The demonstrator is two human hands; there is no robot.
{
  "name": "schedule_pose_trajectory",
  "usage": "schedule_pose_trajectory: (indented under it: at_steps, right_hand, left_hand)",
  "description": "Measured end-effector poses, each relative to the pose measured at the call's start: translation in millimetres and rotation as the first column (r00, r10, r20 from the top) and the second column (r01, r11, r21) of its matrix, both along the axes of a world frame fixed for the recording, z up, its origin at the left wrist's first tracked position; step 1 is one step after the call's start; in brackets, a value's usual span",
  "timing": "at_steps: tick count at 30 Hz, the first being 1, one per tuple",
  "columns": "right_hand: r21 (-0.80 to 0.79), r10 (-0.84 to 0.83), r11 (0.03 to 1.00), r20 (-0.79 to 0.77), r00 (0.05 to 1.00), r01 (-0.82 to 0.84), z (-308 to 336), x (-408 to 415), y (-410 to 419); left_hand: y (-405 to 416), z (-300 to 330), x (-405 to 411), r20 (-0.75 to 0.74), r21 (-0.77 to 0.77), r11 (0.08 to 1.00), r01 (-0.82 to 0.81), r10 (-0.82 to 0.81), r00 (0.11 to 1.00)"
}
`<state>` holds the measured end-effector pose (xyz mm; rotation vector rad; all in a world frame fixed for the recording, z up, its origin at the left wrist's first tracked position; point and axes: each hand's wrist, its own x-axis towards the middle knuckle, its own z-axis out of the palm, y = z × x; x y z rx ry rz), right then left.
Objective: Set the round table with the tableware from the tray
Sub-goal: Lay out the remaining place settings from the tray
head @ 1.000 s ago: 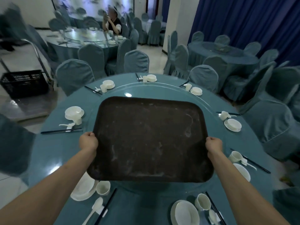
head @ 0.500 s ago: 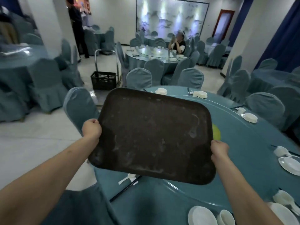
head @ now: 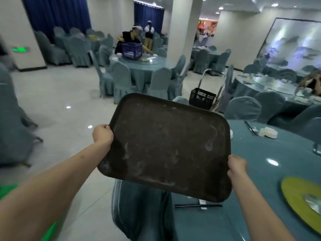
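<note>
gripping the bare tray [head: 166, 146] by its side edges, the left hand [head: 102, 135] and right hand [head: 236, 167] are curling tight around it. it is now hanging beyond the tabletop [head: 260, 162] edge, over a chair [head: 139, 209], having swung away from the middle; the setting is likely finished.
</note>
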<state>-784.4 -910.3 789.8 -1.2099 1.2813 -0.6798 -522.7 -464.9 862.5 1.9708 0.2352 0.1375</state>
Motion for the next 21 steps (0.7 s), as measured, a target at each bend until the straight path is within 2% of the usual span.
schedule_pose_trajectory:
  at_steps: [2,8,14,21]
  right_hand:
    - [0.017,0.06,0.998,-0.023,0.998,-0.06,-15.5,36.7,5.7]
    - [0.009,0.299,0.954,0.001,0.954,-0.299,11.5,151.7,133.9]
    - [-0.007,0.433,0.901,-0.011,0.901,-0.433,16.4,235.8,250.7]
    - [0.017,0.518,0.855,-0.018,0.855,-0.518,12.8,317.7,373.0]
  left_hand:
    - [35.6,-1.4,3.3,0.005,0.001,0.998,-0.059,0.059,0.998]
    - [175.4,-8.8,9.7,-0.008,0.037,0.953,-0.302,0.302,0.953]
    - [293.8,-18.0,8.3,-0.023,-0.012,0.871,-0.49,0.49,0.871]
    - [413.5,-31.9,23.2,-0.093,-0.029,0.797,-0.603,0.598,0.796]
